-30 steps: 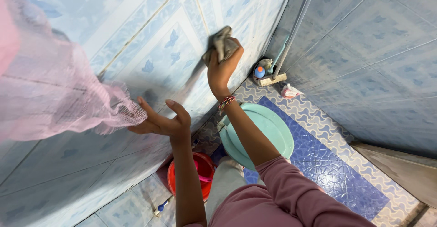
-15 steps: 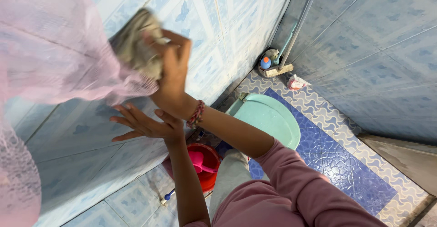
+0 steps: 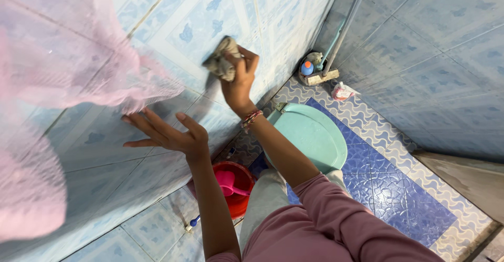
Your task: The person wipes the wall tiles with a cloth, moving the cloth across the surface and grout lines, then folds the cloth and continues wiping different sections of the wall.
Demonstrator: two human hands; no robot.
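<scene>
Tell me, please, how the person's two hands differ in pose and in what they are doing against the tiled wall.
The right hand is closed around a crumpled grey cloth, pressing it to the tiled wall; the left hand is open, fingers spread, holding nothing. The right hand sits higher, the left hand lower, beside the pink fabric. Both are bare and reach towards the same wall.

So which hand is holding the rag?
The right hand grips the grey rag against the wall tiles; the left hand is empty, fingers spread on the tiles.
</scene>
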